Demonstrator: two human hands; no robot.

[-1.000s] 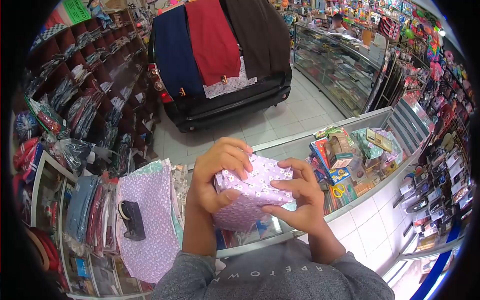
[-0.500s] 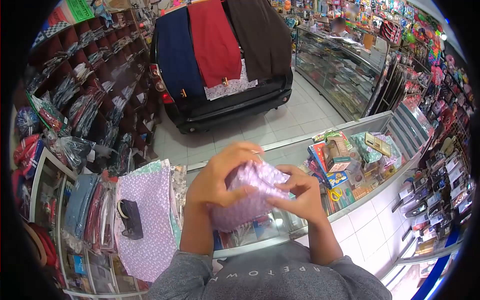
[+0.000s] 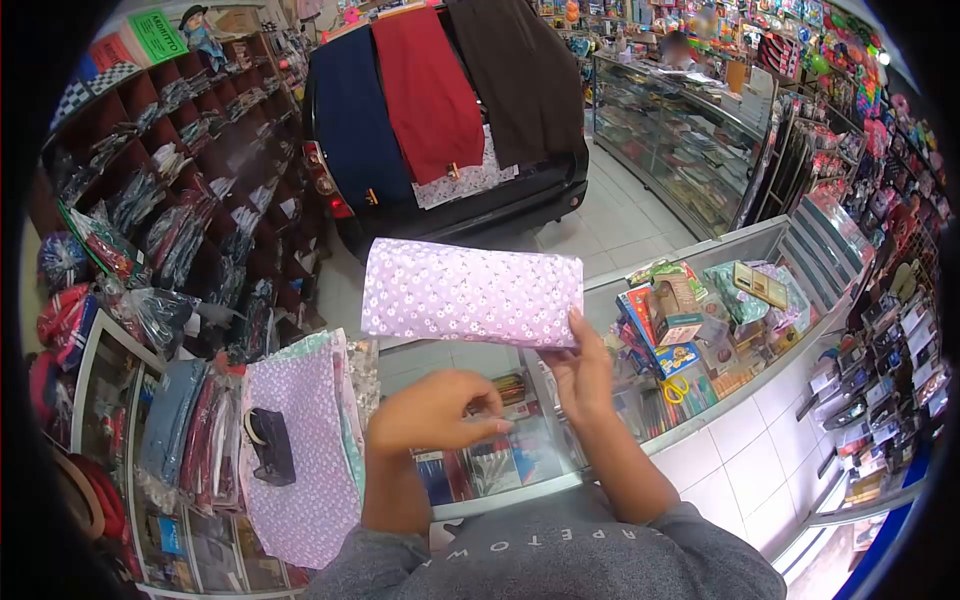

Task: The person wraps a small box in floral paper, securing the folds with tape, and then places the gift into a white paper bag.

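While your right hand (image 3: 584, 382) grips its near right corner, the flowered package (image 3: 470, 292) extends left of it | left hand (image 3: 425, 412): released, loosely curled, nearer you

Reached out with the right hand (image 3: 580, 375) farther forward in the view, set in a one-handed pinch, with the right thumb (image 3: 579, 328) raised and the other fingers bent lower down. Slanted the right forearm (image 3: 635, 470) inward from the body. Held the left hand (image 3: 430, 410) nearer the chest, turned inward at the wrist, apart from the right. Curled the left fingers (image 3: 468, 386) loosely and aimed the left thumb (image 3: 488, 430) across the body, above a near-upright left forearm (image 3: 395, 490).
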